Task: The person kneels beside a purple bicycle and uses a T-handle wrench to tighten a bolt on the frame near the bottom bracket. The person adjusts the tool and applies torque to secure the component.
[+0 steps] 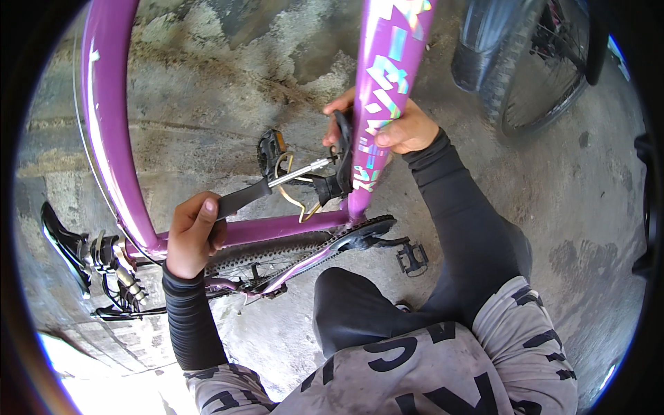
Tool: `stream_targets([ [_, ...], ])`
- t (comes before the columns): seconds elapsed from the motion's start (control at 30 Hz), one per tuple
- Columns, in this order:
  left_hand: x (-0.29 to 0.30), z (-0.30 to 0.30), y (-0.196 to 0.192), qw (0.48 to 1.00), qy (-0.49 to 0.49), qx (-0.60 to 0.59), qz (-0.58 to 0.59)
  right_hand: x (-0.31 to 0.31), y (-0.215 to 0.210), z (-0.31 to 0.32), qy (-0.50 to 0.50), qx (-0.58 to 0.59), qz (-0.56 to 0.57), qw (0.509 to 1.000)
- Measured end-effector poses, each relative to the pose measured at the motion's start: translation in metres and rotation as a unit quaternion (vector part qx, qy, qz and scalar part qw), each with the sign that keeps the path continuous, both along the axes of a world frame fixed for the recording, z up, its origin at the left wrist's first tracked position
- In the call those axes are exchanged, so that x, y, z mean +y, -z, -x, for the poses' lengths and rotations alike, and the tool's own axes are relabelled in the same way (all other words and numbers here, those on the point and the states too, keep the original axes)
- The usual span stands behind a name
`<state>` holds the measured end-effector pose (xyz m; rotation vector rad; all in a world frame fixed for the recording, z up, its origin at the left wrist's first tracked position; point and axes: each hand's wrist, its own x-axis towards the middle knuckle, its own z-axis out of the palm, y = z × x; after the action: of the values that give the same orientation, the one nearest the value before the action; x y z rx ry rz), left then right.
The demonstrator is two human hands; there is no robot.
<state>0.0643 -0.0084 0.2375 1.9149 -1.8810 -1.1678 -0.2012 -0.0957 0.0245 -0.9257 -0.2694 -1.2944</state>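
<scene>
A purple bicycle frame (287, 230) crosses in front of me. My left hand (191, 234) is wrapped round the black handle of a screwdriver (243, 198). Its silver shaft points right, and the tip meets a black curved bracket (344, 149) on the frame's thick, shiny-patterned tube (382, 83). My right hand (408, 131) reaches round this tube from the right, thumb on its face and fingers at the bracket's far side. A bent gold-coloured wire (296, 204) hangs beside the bracket and the shaft. The fixing at the tip is too small to make out.
One pedal (271, 151) with an orange reflector lies behind the shaft, another pedal (413, 259) nearer me. The black saddle (66, 245) is at the left. The chainring (366, 232) and rear tyre (270, 250) sit below the frame. Another wheel (539, 76) stands far right on stained concrete.
</scene>
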Motion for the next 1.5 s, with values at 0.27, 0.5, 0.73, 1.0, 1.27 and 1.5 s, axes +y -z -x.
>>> stream_targets([
  [0.27, 0.005, -0.001, 0.014, 0.904, 0.210, -0.185, 0.324, 0.003, -0.006, 0.003, 0.030, 0.017, -0.017, 0.999],
  [0.5, -0.008, -0.014, -0.004, 1.000, -0.006, -0.015, -0.010, 0.002, -0.003, 0.004, 0.018, 0.022, -0.008, 1.000],
  [0.73, 0.007, 0.015, 0.003, 0.868, 0.213, -0.307, 0.328, -0.002, -0.001, 0.003, 0.022, 0.040, 0.009, 0.999],
  [1.0, -0.004, -0.008, -0.006, 0.998, 0.001, -0.031, 0.056, -0.002, 0.000, 0.000, 0.016, 0.028, 0.010, 0.999],
  [1.27, 0.010, -0.005, 0.013, 0.885, 0.189, -0.239, 0.353, 0.001, 0.000, 0.003, 0.026, 0.019, 0.004, 0.999],
  [1.5, -0.001, -0.005, -0.004, 0.994, -0.043, 0.100, -0.013, 0.001, -0.001, 0.001, 0.005, 0.023, -0.002, 1.000],
])
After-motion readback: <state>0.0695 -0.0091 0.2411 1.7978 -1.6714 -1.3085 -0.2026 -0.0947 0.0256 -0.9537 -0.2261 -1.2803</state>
